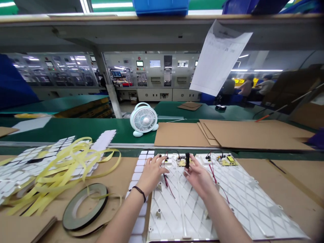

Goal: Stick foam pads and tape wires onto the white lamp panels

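Observation:
Two white ribbed plastic panels lie side by side before me, the left panel (177,209) and the right panel (253,202). Small yellow circuit boards sit at their far edges, one (181,162) on the left panel, another (226,160) on the right, with red and black wires (165,180) running off them. My left hand (152,172) rests on the left panel's far corner, fingers curled at the wires. My right hand (198,177) pinches a small black part (187,160) upright beside the left circuit board.
A strip of white pads (138,175) lies left of the panels. Tangled yellow backing tape (63,168) and sheets of white pads cover the left bench. A tape roll (84,206) lies near me. A small fan (143,119), cardboard sheets (227,133) and a hanging paper (217,57) are beyond.

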Tool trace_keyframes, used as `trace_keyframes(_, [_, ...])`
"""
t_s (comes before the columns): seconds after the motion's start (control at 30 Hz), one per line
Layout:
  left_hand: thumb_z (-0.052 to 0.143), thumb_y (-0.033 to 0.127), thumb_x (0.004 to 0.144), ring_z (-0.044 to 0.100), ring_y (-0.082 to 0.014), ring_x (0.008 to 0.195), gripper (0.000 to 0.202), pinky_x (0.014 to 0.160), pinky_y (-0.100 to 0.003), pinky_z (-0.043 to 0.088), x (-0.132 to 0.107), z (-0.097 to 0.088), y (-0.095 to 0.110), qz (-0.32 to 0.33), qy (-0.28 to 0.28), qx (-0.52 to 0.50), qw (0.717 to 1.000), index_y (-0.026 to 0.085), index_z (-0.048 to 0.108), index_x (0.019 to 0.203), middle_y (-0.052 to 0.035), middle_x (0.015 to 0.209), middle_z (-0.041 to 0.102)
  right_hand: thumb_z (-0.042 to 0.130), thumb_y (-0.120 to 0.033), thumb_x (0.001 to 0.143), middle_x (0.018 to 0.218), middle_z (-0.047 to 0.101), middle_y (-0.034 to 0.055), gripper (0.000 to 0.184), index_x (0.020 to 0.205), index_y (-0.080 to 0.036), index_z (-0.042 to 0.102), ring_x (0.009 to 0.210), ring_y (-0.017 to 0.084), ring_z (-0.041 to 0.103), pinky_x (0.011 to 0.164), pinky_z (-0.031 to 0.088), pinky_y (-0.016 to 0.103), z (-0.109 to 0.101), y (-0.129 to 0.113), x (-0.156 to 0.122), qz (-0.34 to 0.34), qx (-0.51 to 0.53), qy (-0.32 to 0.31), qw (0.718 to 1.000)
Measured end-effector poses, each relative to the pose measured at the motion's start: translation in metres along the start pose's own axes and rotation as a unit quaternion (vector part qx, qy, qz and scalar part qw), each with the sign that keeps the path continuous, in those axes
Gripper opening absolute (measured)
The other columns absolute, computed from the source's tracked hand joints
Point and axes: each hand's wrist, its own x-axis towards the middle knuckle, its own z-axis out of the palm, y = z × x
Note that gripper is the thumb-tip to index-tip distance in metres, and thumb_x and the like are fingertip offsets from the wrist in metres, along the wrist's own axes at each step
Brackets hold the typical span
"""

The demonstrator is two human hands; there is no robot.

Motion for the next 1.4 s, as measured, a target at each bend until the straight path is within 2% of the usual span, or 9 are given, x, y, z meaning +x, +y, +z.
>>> trace_keyframes(0.1, [0.058, 0.008, 0.080, 0.040, -0.0338, 0.124, 0.026, 0.094, -0.054, 0.031, 0.006, 0.004, 0.003, -0.005, 0.013, 0.014, 1.000, 0.029, 0.072, 0.086, -0.0025, 0.132, 0.055, 0.073, -0.038, 0.074, 0.093, 0.068, 0.0047, 0.071, 0.135, -0.026, 0.037, 0.077, 0.018, 0.061, 0.074, 0.044, 0.032, 0.005, 0.011, -0.001, -0.005, -0.073, -0.019, 0.997])
trace_keyframes(0.2, [0.050, 0.010, 0.087, 0.046, -0.0278, 0.118, 0.031, 0.095, -0.052, 0.030, 0.004, 0.006, 0.007, 0.010, 0.019, -0.010, 1.000, 0.029, 0.066, 0.105, -0.0024, 0.116, 0.065, 0.066, -0.054, 0.078, 0.096, 0.069, 0.0077, 0.085, 0.144, -0.024, 0.021, 0.093, 0.022, 0.062, 0.082, 0.043, 0.037, 0.012, 0.021, -0.005, -0.096, -0.226, -0.020, 0.969])
trace_keyframes(0.3, [0.051, 0.013, 0.088, 0.053, -0.0229, 0.106, 0.030, 0.098, -0.050, 0.026, -0.001, 0.009, 0.008, 0.022, 0.003, -0.042, 0.999, 0.027, 0.062, 0.113, -0.0016, 0.098, 0.070, 0.079, -0.041, 0.066, 0.097, 0.066, 0.0046, 0.105, 0.146, -0.027, 0.012, 0.089, 0.021, 0.062, 0.082, 0.046, 0.037, 0.017, 0.030, -0.009, -0.147, -0.345, -0.047, 0.926])
trace_keyframes(0.47, [0.051, 0.027, 0.091, 0.054, -0.0200, 0.095, 0.020, 0.098, -0.047, 0.025, -0.002, 0.012, 0.008, 0.001, 0.029, -0.076, 0.997, 0.024, 0.063, 0.107, -0.0003, 0.083, 0.070, 0.062, -0.020, 0.075, 0.085, 0.060, -0.0007, 0.082, 0.145, -0.030, 0.019, 0.061, 0.013, 0.058, 0.061, 0.048, 0.027, 0.015, 0.033, -0.012, -0.184, -0.464, -0.039, 0.866])
trace_keyframes(0.63, [0.047, 0.024, 0.093, 0.051, -0.0205, 0.095, 0.022, 0.092, -0.045, 0.028, -0.001, 0.007, 0.012, -0.007, -0.017, -0.075, 0.997, 0.028, 0.063, 0.108, -0.0006, 0.086, 0.066, 0.055, -0.016, 0.077, 0.095, 0.062, 0.0021, 0.072, 0.142, -0.030, 0.028, 0.069, 0.013, 0.061, 0.066, 0.051, 0.028, 0.011, 0.030, -0.012, -0.226, -0.489, -0.069, 0.840])
trace_keyframes(1.0, [0.043, 0.017, 0.093, 0.050, -0.0182, 0.089, 0.022, 0.094, -0.042, 0.028, -0.002, 0.013, 0.025, 0.040, 0.013, -0.080, 0.996, 0.017, 0.064, 0.088, -0.0022, 0.078, 0.064, 0.062, -0.019, 0.071, 0.071, 0.066, -0.0031, 0.066, 0.134, -0.023, 0.040, 0.072, 0.019, 0.065, 0.078, 0.053, 0.035, 0.021, 0.037, -0.015, -0.180, -0.412, 0.002, 0.893])
trace_keyframes(1.13, [0.047, 0.024, 0.093, 0.052, -0.0174, 0.088, 0.022, 0.093, -0.041, 0.029, -0.003, 0.011, 0.027, -0.012, 0.016, -0.173, 0.985, 0.024, 0.065, 0.105, -0.0006, 0.081, 0.065, 0.064, -0.020, 0.070, 0.077, 0.068, -0.0006, 0.069, 0.134, -0.022, 0.036, 0.077, 0.019, 0.065, 0.076, 0.053, 0.033, 0.022, 0.033, -0.014, -0.192, -0.377, 0.011, 0.906])
trace_keyframes(1.27, [0.046, 0.020, 0.092, 0.054, -0.0168, 0.090, 0.037, 0.092, -0.038, 0.031, -0.004, 0.008, 0.027, -0.059, -0.050, -0.280, 0.957, 0.031, 0.053, 0.127, 0.0000, 0.089, 0.067, 0.062, -0.020, 0.072, 0.073, 0.067, -0.0016, 0.057, 0.126, -0.023, 0.043, 0.075, 0.018, 0.064, 0.074, 0.051, 0.031, 0.021, 0.032, -0.015, -0.198, -0.395, 0.007, 0.897])
trace_keyframes(1.4, [0.047, 0.018, 0.090, 0.055, -0.0161, 0.088, 0.030, 0.093, -0.037, 0.031, -0.002, 0.007, 0.024, -0.066, -0.079, -0.302, 0.948, 0.030, 0.062, 0.114, 0.0021, 0.085, 0.069, 0.060, -0.022, 0.073, 0.074, 0.068, -0.0007, 0.051, 0.123, -0.024, 0.048, 0.079, 0.020, 0.065, 0.076, 0.051, 0.034, 0.019, 0.037, -0.016, -0.211, -0.434, 0.006, 0.876])
